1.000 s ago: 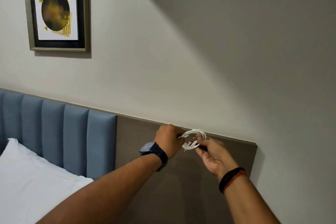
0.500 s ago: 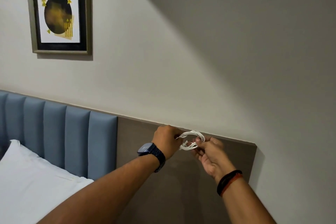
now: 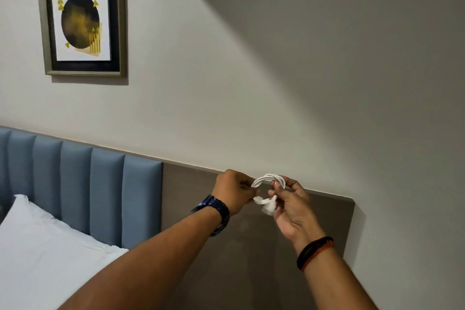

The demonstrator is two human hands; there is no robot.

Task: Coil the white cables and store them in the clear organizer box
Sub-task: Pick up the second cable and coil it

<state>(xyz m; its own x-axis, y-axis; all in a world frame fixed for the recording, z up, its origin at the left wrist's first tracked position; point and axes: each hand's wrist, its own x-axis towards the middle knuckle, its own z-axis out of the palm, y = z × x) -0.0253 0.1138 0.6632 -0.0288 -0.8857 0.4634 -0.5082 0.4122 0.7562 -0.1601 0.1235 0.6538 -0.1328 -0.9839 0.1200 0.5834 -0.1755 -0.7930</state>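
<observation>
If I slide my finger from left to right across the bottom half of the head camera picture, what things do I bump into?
White pillow → blue padded headboard → wristwatch → left hand → white cable → right hand → black and red wristband.

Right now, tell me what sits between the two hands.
In the head view, the coiled white cable bridges the gap between the left hand and the right hand, both gripping it; its white connector ends hang at the right fingertips.

White coiled cable (image 3: pixel 268 178). Blue vertically channelled headboard (image 3: pixel 75 184); grey-brown plain panel (image 3: pixel 251 259). White pillow (image 3: pixel 37 259). Dark blue watch (image 3: pixel 217 211). Black and orange-red wristbands (image 3: pixel 314 251). Framed print (image 3: pixel 81 20): black circle, yellow triangles, white ground.
</observation>
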